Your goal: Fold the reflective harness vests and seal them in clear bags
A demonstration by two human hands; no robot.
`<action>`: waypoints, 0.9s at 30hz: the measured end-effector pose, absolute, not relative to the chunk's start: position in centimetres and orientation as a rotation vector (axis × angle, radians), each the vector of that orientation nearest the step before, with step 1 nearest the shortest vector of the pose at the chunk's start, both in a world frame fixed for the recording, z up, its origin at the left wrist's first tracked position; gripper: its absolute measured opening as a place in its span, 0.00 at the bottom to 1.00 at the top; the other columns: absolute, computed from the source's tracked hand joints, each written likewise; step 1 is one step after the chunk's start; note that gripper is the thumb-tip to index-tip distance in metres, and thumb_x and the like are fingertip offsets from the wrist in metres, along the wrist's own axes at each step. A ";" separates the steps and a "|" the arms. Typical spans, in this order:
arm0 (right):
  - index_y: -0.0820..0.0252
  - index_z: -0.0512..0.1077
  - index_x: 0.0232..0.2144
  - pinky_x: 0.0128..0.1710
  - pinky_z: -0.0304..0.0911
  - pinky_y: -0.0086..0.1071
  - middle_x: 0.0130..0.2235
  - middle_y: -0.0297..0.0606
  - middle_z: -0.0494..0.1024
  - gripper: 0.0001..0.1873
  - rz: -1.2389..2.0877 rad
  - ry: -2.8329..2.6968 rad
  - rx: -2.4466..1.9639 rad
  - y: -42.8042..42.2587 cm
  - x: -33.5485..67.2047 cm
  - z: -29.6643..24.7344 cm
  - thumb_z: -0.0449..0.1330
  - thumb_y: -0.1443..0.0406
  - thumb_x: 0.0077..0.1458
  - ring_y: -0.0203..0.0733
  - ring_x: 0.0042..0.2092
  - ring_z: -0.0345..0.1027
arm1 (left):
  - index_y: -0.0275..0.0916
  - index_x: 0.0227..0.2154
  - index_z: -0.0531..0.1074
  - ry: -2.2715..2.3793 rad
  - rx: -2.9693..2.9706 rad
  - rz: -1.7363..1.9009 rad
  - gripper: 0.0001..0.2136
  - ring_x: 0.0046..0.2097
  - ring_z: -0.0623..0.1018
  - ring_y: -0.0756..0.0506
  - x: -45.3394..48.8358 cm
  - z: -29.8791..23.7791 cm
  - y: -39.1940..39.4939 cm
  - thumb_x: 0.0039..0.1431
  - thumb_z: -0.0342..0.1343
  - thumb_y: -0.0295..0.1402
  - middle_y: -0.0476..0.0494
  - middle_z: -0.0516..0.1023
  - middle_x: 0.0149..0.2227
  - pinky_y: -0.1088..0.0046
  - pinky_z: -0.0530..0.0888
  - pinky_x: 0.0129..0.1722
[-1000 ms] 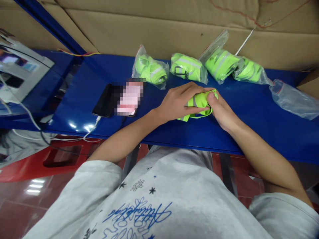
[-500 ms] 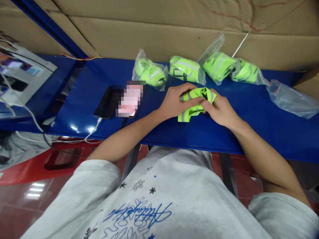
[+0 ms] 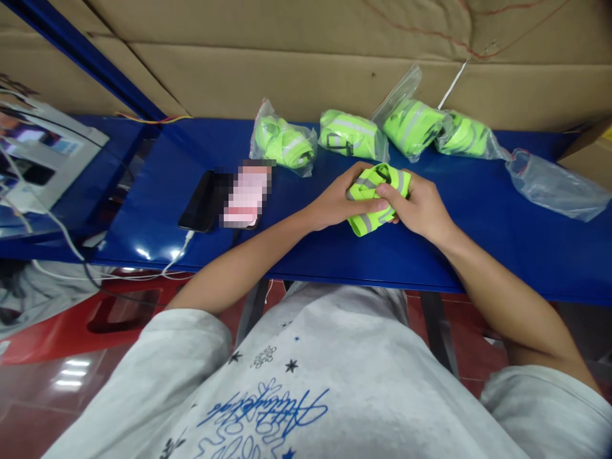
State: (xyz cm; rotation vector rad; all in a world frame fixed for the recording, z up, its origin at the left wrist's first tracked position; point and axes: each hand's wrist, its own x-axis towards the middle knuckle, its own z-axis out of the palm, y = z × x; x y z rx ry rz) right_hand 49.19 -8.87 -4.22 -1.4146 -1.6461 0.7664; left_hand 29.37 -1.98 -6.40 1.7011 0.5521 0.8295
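A neon-green strap with grey reflective bands (image 3: pixel 370 220) is bunched into a tight roll between both my hands, just above the blue table (image 3: pixel 478 248). My left hand (image 3: pixel 337 201) curls round its left side, thumb pressed on top. My right hand (image 3: pixel 418 207) wraps the right side with its fingers closed over the roll. Much of the strap is hidden under my fingers.
Several clear bags of rolled green straps (image 3: pixel 283 141) (image 3: pixel 351 135) (image 3: pixel 411 124) (image 3: pixel 466 135) lie along the back of the table. An unfilled clear bag (image 3: pixel 554 188) lies at the right. A phone (image 3: pixel 205 201) on a white cable rests at the left. Cardboard (image 3: pixel 306 70) stands behind.
The strap's loose hanging end has been gathered in, so it is now a compact roll. Both hands have closed tighter round it and shifted slightly left.
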 end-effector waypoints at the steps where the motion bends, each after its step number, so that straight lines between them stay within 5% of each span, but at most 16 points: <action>1: 0.53 0.74 0.34 0.25 0.65 0.35 0.30 0.34 0.78 0.28 0.817 -1.680 -1.424 -8.9 49.1 -4.1 0.65 0.36 0.57 0.40 0.23 0.71 | 0.39 0.50 0.72 0.560 1.723 0.820 0.32 0.49 0.79 0.43 29.3 -6.4 -2.0 0.49 0.74 0.54 0.41 0.79 0.48 0.68 0.77 0.49; 6: 0.57 0.78 0.34 0.30 0.71 0.39 0.28 0.40 0.79 0.39 0.846 -1.773 -1.561 -9.1 50.4 -1.2 0.49 0.31 0.63 0.44 0.26 0.75 | 0.37 0.47 0.74 0.650 1.764 0.887 0.29 0.48 0.80 0.42 29.5 -5.8 -2.6 0.49 0.74 0.50 0.42 0.81 0.46 0.67 0.77 0.49; 9: 0.64 0.81 0.41 0.49 0.71 0.49 0.37 0.52 0.83 0.46 0.065 -1.618 -1.730 -8.6 54.4 0.8 0.37 0.36 0.71 0.54 0.43 0.81 | 0.37 0.46 0.75 0.691 1.710 0.916 0.27 0.48 0.80 0.42 29.7 -5.5 -2.8 0.49 0.74 0.49 0.43 0.82 0.46 0.68 0.78 0.48; 12: 0.67 0.66 0.68 0.66 0.57 0.57 0.67 0.65 0.69 0.36 -0.452 -1.316 -2.104 -7.2 60.1 0.5 0.50 0.47 0.74 0.64 0.69 0.64 | 0.38 0.45 0.75 0.705 1.669 0.953 0.28 0.46 0.81 0.42 29.8 -6.0 -2.3 0.48 0.75 0.51 0.43 0.82 0.45 0.68 0.78 0.45; 14: 0.70 0.53 0.76 0.68 0.49 0.63 0.75 0.72 0.49 0.42 -0.282 -1.129 -2.439 -5.9 63.3 -1.1 0.54 0.50 0.73 0.71 0.77 0.45 | 0.38 0.45 0.74 0.705 1.643 0.983 0.29 0.46 0.81 0.42 29.8 -6.5 -1.8 0.48 0.75 0.52 0.43 0.82 0.45 0.68 0.79 0.45; 18: 0.70 0.50 0.77 0.59 0.57 0.63 0.75 0.78 0.45 0.40 -0.008 -1.086 -2.766 -3.3 65.9 -5.2 0.54 0.55 0.74 0.71 0.77 0.45 | 0.39 0.45 0.74 0.713 1.661 0.984 0.28 0.48 0.81 0.41 29.8 -6.7 -1.6 0.49 0.74 0.51 0.43 0.82 0.46 0.67 0.79 0.46; 22: 0.70 0.59 0.74 0.55 0.57 0.57 0.71 0.78 0.58 0.40 -0.064 -1.167 -2.775 -2.1 65.6 -7.1 0.63 0.57 0.68 0.69 0.72 0.56 | 0.38 0.46 0.74 0.691 1.696 0.981 0.26 0.46 0.81 0.42 29.7 -6.2 -2.0 0.50 0.74 0.47 0.44 0.82 0.45 0.69 0.77 0.44; 27: 0.83 0.71 0.62 0.44 0.58 0.49 0.54 0.79 0.75 0.37 -0.503 -1.287 -2.688 -2.1 67.9 -7.2 0.71 0.60 0.59 0.66 0.58 0.71 | 0.38 0.46 0.74 0.718 1.726 0.946 0.25 0.48 0.81 0.42 29.6 -5.9 -2.1 0.50 0.73 0.45 0.43 0.82 0.46 0.70 0.76 0.45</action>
